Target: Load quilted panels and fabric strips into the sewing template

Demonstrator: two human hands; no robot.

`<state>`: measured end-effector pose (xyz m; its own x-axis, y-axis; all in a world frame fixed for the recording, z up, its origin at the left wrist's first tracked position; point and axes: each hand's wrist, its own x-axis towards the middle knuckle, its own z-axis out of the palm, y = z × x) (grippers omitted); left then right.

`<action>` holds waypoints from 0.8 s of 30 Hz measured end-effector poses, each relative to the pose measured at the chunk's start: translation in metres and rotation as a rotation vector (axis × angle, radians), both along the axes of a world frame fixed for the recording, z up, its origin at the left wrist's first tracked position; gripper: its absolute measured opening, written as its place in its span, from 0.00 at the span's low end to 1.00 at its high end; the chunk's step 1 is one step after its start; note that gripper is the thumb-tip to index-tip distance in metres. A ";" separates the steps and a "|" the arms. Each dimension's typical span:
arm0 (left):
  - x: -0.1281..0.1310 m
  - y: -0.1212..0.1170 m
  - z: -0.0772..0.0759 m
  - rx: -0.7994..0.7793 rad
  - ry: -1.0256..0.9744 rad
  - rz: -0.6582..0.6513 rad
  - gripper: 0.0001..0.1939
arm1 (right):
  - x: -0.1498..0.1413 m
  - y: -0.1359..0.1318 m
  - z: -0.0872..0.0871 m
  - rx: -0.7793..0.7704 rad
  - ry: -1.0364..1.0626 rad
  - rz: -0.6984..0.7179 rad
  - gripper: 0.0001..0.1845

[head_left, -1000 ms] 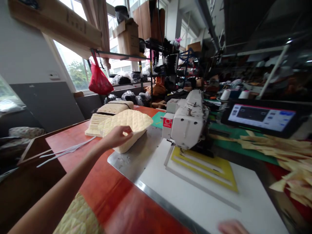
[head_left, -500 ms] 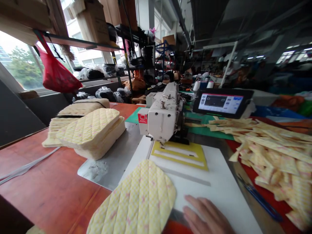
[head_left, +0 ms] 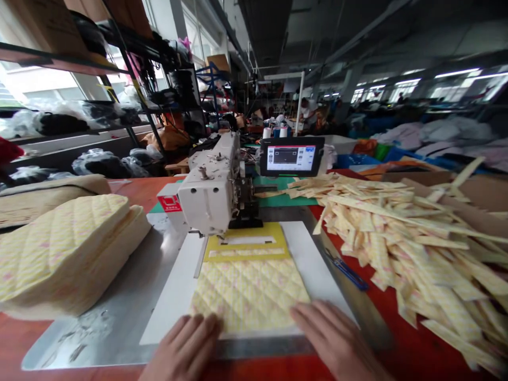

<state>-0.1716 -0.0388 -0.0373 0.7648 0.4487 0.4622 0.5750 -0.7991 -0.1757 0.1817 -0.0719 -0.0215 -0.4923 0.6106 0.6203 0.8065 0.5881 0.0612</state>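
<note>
Left hand [head_left: 184,349] and right hand [head_left: 329,338] flat, fingers spread, on near edge of quilted yellow panel [head_left: 248,293]. Panel lies on white board [head_left: 170,301], just before yellow plate [head_left: 246,241]. Risk: panel skews on slick board if hand pressure goes uneven.

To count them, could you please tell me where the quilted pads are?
In the head view, the stack of quilted pads lies left, on the steel plate, beside the white sewing machine.
</note>
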 end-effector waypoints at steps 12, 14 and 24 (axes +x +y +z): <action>0.026 0.081 -0.016 -0.343 -0.334 0.192 0.15 | 0.001 0.079 -0.025 -0.166 0.040 -0.103 0.24; 0.027 0.078 -0.012 -0.382 -0.369 0.176 0.14 | 0.002 0.081 -0.027 -0.173 0.064 -0.084 0.24; 0.027 0.062 -0.002 -0.341 -0.257 0.256 0.16 | 0.014 0.080 -0.047 -0.195 0.140 -0.006 0.24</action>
